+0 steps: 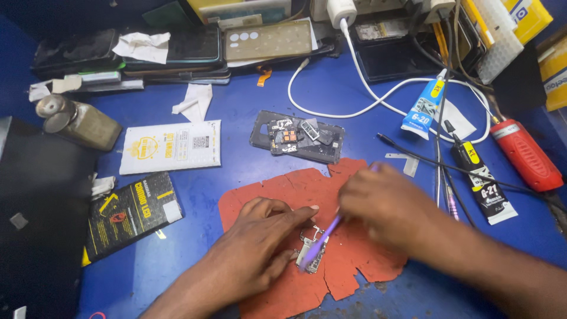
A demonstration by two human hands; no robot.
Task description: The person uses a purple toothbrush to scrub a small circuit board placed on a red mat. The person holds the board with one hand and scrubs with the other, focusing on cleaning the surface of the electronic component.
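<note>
1. While the left hand point(260, 233) rests on the red mat point(266, 195), its index finger is stretched out flat, fingertip pressing down beside the top of a small circuit board point(311, 251); the other fingers are curled under. It pins the board, it does not pinch it.
2. The circuit board lies on the red mat, low and centre, between the two hands, touching the left fingertips.
3. Right hand point(384, 204) is motion-blurred. Fingers closed together around a thin purple tool point(322, 242), held like a pen, tip down on the board. Can't tell the exact finger placement through the blur.
4. The red mat is ragged-edged, cracked into pieces, and sits on a blue bench point(248, 100).
5. Just above the mat: an opened phone back frame point(298, 137), dark, with loose parts lying on it.
6. Right of the right hand: a black glue tube point(483, 177) and a blue-white glue tube point(425, 109), well apart from the board. Red-handled tool point(527, 155) further right.
7. White charger cable point(354, 88) loops across the bench behind the frame, up to a white plug point(341, 10).
8. Left side: white flat packet point(171, 146), black flat packet point(127, 215), squat metal-capped bottle point(80, 121).
9. Back edge: stack of phones point(177, 50) and a tan panel with round cut-outs point(269, 40), crumpled tissue point(142, 46) on top of the stack.
</note>
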